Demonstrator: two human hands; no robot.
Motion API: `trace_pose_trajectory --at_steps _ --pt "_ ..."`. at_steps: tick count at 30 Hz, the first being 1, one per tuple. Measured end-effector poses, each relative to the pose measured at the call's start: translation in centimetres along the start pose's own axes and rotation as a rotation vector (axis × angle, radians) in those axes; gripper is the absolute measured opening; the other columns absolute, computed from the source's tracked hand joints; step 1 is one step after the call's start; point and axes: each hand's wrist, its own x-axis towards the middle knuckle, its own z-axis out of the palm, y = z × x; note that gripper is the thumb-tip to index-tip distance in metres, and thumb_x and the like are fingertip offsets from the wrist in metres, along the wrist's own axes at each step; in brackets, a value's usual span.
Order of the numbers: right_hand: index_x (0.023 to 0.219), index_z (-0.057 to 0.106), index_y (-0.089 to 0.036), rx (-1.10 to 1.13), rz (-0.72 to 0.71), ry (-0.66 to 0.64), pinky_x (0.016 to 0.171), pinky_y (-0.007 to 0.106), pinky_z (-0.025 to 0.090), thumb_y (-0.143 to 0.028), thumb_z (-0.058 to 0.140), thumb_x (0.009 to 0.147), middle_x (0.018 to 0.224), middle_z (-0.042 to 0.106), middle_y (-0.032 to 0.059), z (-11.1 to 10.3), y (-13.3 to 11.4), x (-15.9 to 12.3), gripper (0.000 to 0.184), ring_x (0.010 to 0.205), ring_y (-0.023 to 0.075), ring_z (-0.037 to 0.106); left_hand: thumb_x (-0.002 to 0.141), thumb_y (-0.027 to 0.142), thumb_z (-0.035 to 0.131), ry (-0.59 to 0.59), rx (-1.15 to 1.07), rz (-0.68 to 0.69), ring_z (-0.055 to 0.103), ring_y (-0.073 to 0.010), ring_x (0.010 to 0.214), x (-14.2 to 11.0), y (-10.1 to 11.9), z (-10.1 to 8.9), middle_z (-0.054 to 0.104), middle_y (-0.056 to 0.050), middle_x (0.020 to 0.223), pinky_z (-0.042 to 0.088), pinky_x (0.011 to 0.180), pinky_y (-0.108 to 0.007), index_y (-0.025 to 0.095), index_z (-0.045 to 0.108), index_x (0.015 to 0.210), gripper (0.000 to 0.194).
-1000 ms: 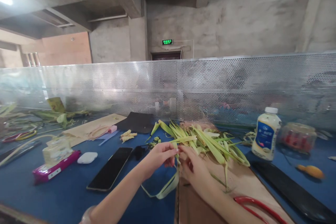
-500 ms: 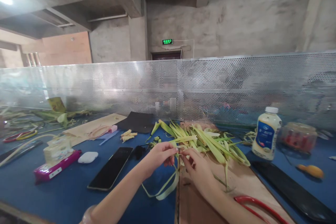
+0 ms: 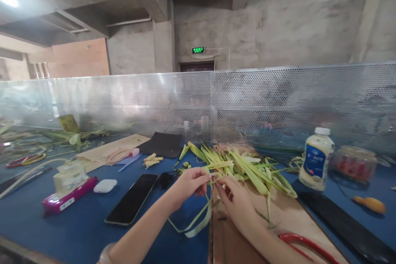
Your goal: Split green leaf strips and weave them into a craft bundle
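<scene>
My left hand [image 3: 194,182] is closed in a pinch on a pale green leaf strip [image 3: 199,227], whose long end loops down over the blue table. Close beside it, my right hand [image 3: 232,193] has thumb and fingers pinched together at the same strip; the exact spot between the fingertips is too small to make out. Just beyond both hands, a heap of pale green and yellowish husk-like leaves [image 3: 252,171] lies on a wooden board [image 3: 305,218]. By my right forearm rest red-handled scissors or pliers [image 3: 305,244], partly out of view.
Left on the blue table [image 3: 80,231] are a black phone [image 3: 133,200], a white earphone case [image 3: 105,186] and a purple packet [image 3: 69,198]. A bottle [image 3: 316,160], a jar [image 3: 355,164], a black case [image 3: 346,222] and an orange-handled tool [image 3: 369,204] lie right. A perforated metal screen [image 3: 148,101] stands behind.
The view has shifted very slightly. Both hands keep nearly the same pose, still pinching at the strip.
</scene>
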Motion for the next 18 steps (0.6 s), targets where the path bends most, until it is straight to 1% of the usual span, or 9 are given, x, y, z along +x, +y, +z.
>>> trace_pose_trajectory --at_steps 5,9,12,18 --pt "0.077 0.055 -0.020 -0.039 -0.019 -0.030 0.054 0.025 0.041 -0.030 0.040 0.087 0.073 0.056 0.0021 0.01 0.58 -0.05 0.021 0.060 0.0136 0.051 0.072 0.041 0.057 0.040 0.010 0.019 0.043 -0.0071 0.040 0.07 0.07 0.04 0.053 0.004 0.046 0.032 0.043 -0.019 0.016 0.049 0.065 0.027" --pt "0.077 0.055 -0.020 -0.074 -0.041 -0.041 0.055 0.025 0.040 -0.028 0.041 0.087 0.072 0.055 0.0011 -0.22 0.58 -0.12 0.019 0.060 0.0134 0.051 0.073 0.038 0.056 0.053 0.008 0.041 0.042 -0.0067 0.040 0.19 -0.19 -0.01 0.054 0.003 0.047 0.032 0.043 -0.019 0.016 0.050 0.065 0.025" --pt "0.076 0.055 -0.020 -0.095 -0.057 -0.040 0.054 0.024 0.039 -0.027 0.042 0.086 0.069 0.055 0.0004 -0.35 0.51 -0.15 0.018 0.057 0.0128 0.049 0.073 0.037 0.056 0.049 0.012 0.039 0.043 -0.0068 0.041 0.26 -0.30 0.03 0.054 0.003 0.048 0.032 0.043 -0.019 0.016 0.049 0.065 0.024" --pt "0.073 0.054 -0.020 -0.124 -0.045 -0.042 0.053 0.024 0.039 -0.028 0.042 0.086 0.068 0.054 0.0006 -0.38 0.64 -0.16 0.019 0.056 0.0129 0.049 0.074 0.037 0.054 0.046 0.025 0.037 0.044 -0.0071 0.041 0.22 -0.37 0.02 0.054 0.003 0.049 0.032 0.043 -0.019 0.015 0.050 0.067 0.023"
